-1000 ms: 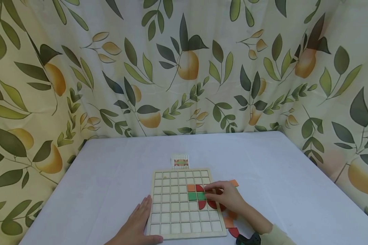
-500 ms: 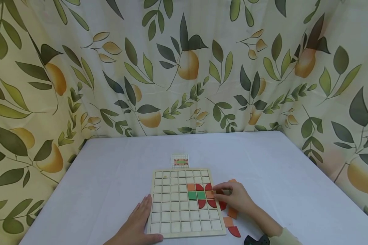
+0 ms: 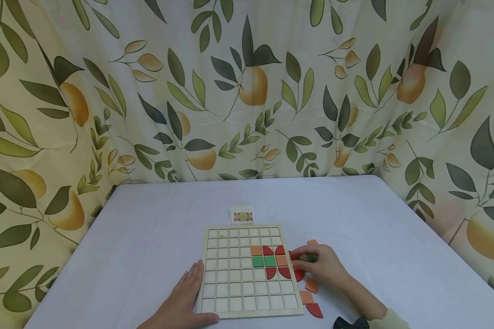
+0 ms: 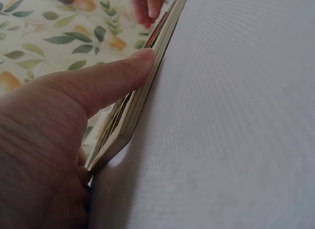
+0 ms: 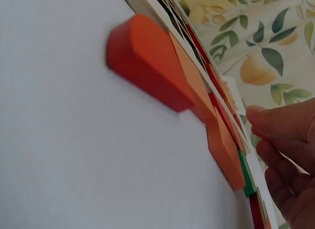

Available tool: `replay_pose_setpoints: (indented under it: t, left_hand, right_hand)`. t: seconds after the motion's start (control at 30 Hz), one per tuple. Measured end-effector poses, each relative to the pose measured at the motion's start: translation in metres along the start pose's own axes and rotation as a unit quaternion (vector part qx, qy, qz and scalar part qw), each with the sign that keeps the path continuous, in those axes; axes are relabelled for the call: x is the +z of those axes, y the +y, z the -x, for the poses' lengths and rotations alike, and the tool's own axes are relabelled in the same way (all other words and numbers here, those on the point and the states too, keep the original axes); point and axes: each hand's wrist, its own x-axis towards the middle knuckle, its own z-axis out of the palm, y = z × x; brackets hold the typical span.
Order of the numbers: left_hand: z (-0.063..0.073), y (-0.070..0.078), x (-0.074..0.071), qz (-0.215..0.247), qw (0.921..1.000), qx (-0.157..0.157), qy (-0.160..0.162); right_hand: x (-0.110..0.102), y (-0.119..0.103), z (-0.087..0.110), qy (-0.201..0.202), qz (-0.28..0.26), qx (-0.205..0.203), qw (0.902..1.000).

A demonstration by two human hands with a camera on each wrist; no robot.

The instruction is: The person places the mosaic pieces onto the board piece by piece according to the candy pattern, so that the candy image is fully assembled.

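A wooden grid board lies on the table. My left hand rests against its left edge with straight fingers. In the left wrist view its thumb presses on the board's front edge. Set in the board are two green squares, orange squares and several red rounded pieces. My right hand is just off the board's right edge, above loose pieces, with a green piece under its fingers. In the right wrist view its fingers are loosely bent and nothing shows between them.
Loose orange squares and red rounded pieces lie along the board's right side. A small pattern card is behind the board. A floral curtain surrounds the white table.
My right hand has moved right, off the board, uncovering an orange square and a red piece in the rightmost column. The left hand stays on the board's edge.
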Motion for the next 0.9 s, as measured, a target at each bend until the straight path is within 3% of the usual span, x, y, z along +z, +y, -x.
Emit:
replay_pose_setpoints:
  t: [0.63, 0.9]
  left_hand:
    - [0.001, -0.003, 0.001, -0.015, 0.9999, -0.003, 0.002]
    - [0.0, -0.001, 0.0, -0.011, 0.9999, -0.006, -0.003]
  right_hand:
    - [-0.017, 0.01, 0.008, 0.023, 0.003, 0.031, 0.9993]
    - [-0.021, 0.011, 0.018, 0.004, 0.025, 0.017, 0.9995]
